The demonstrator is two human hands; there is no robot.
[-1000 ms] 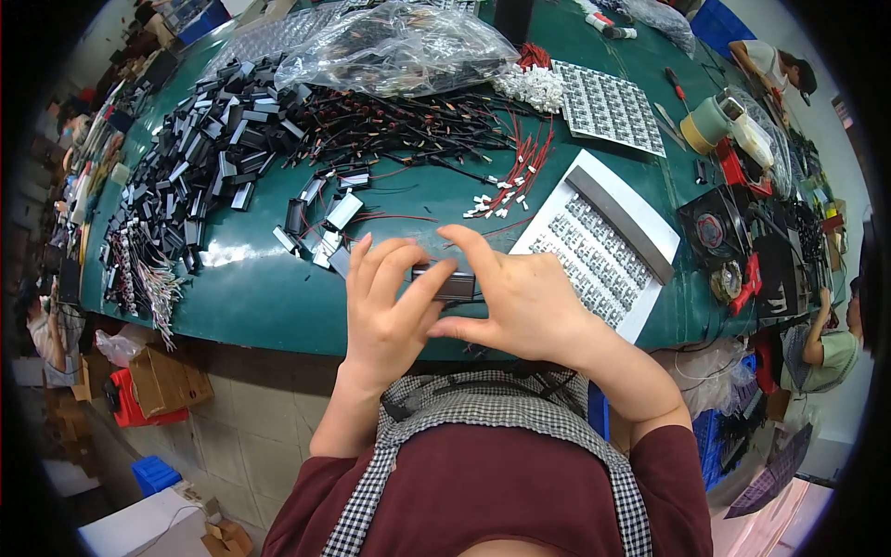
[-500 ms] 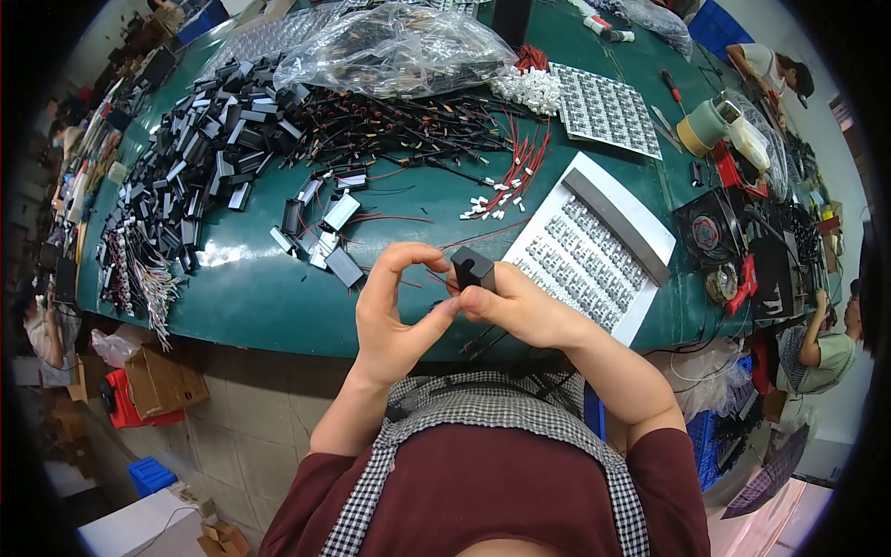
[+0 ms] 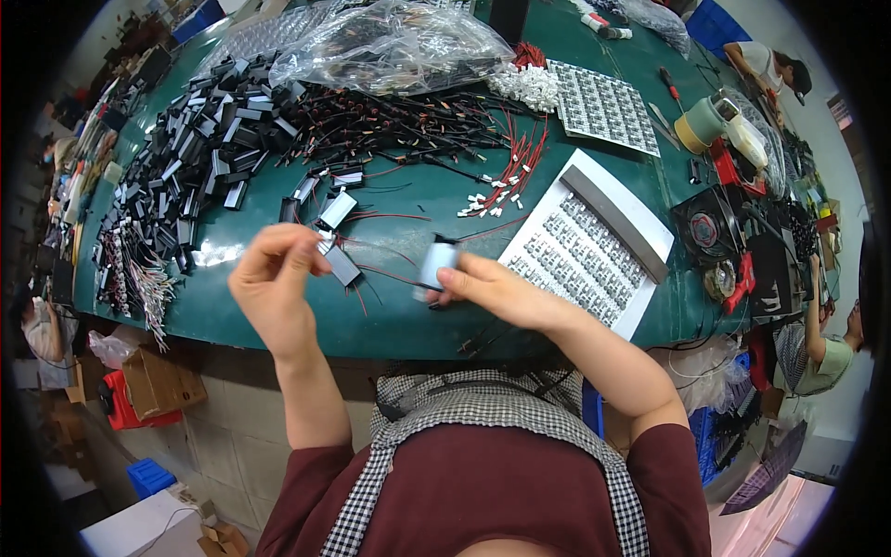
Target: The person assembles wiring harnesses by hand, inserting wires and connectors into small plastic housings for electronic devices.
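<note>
My right hand (image 3: 487, 290) grips a small black plastic housing (image 3: 436, 264) above the front of the green table. The housing's pale, shiny face is turned up and slightly blurred. To its left, my left hand (image 3: 278, 283) is raised with thumb and fingers pinched together; whatever is between the fingertips, if anything, is too small to make out. Just beyond and beside that hand lies a small group of wired housings (image 3: 338, 210), with thin red and black wires. One loose housing (image 3: 343, 266) rests between my hands.
A large heap of black housings (image 3: 218, 139) covers the left, with bundled wires (image 3: 139, 283) below it. Black cables (image 3: 390, 125) lie under a clear plastic bag (image 3: 399, 46). Sheets of small circuit boards (image 3: 594, 251) lie at right, near a fan (image 3: 710, 227). Other people sit at the sides.
My hands have moved apart, the left going left toward the wired housings. My right hand has shifted slightly left and turned the housing, so its pale face now shows.
</note>
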